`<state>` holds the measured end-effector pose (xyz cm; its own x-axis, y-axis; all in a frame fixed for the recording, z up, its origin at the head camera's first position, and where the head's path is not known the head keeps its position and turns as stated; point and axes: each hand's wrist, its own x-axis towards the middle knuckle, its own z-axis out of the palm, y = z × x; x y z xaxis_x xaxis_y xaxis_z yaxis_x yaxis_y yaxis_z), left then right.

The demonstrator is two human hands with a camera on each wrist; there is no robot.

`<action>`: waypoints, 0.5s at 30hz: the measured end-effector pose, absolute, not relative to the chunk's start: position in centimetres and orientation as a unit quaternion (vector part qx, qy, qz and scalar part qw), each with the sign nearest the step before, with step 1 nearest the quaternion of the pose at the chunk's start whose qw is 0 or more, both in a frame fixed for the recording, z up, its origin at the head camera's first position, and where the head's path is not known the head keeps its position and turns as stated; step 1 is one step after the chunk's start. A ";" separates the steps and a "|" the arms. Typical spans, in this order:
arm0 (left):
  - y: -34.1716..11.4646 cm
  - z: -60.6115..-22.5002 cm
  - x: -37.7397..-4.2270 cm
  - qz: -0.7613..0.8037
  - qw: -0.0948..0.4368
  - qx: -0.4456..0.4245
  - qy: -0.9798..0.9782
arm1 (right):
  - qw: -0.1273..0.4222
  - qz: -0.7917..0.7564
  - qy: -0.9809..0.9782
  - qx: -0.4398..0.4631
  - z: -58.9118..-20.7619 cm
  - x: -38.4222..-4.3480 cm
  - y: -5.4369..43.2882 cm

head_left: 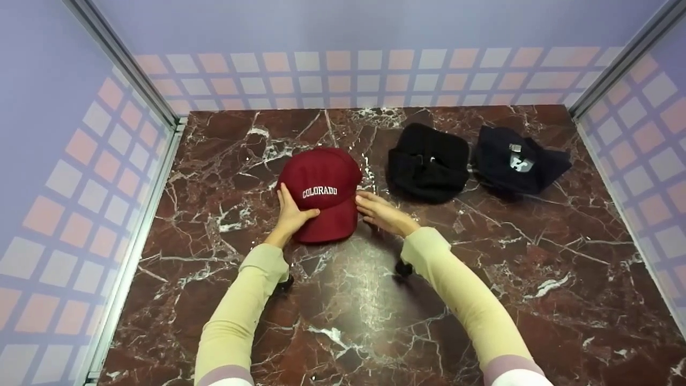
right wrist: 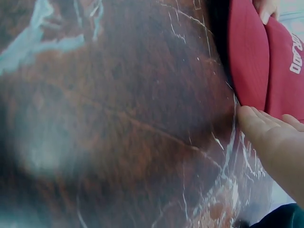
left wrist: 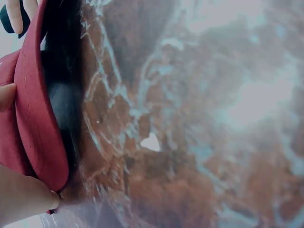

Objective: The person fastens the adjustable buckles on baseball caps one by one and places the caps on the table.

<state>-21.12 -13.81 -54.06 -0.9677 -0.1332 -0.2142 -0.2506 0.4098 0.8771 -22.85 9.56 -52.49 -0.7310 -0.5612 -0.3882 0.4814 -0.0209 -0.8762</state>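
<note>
A dark red baseball cap (head_left: 321, 182) with white "COLORADO" lettering sits on the marble-patterned tabletop, its brim toward the person. My left hand (head_left: 292, 215) holds its left side, thumb lying across the front where brim meets crown and fingers along the edge. In the left wrist view, the brim (left wrist: 35, 104) curves up from the table between the thumb (left wrist: 6, 96) and the lower fingers. Against the cap's right side, my right hand (head_left: 387, 213) rests with straight fingers. The right wrist view shows those fingertips (right wrist: 247, 114) right at the brim's corner.
To the right of the red cap lies a black cap (head_left: 429, 166), with its strap side showing. Farther right is a dark navy cap (head_left: 520, 161) with a pale emblem. Tiled panels (head_left: 353, 75) enclose the marbled tabletop (head_left: 225, 300) at the back and sides.
</note>
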 end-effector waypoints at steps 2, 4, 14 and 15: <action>-13.8 -54.1 -21.2 0.527 0.043 -0.115 0.841 | 0.357 -0.718 0.596 -0.035 -52.7 -22.9 9.2; -13.7 -54.2 -21.4 0.526 0.039 -0.126 0.840 | 0.347 -0.723 0.596 -0.035 -52.8 -22.9 8.8; -15.0 -61.9 -25.2 0.455 -0.016 -0.153 0.877 | 0.307 -0.749 0.586 -0.017 -53.5 -23.3 7.7; -14.7 -60.5 -24.7 0.451 -0.006 -0.160 0.878 | 0.305 -0.750 0.586 -0.016 -53.6 -23.3 7.7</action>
<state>-24.68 -14.67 -60.48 -0.9486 -0.2869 -0.1339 -0.2759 0.5420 0.7938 -23.32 7.70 -53.59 -0.8133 -0.4770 -0.3332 0.4389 -0.1269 -0.8895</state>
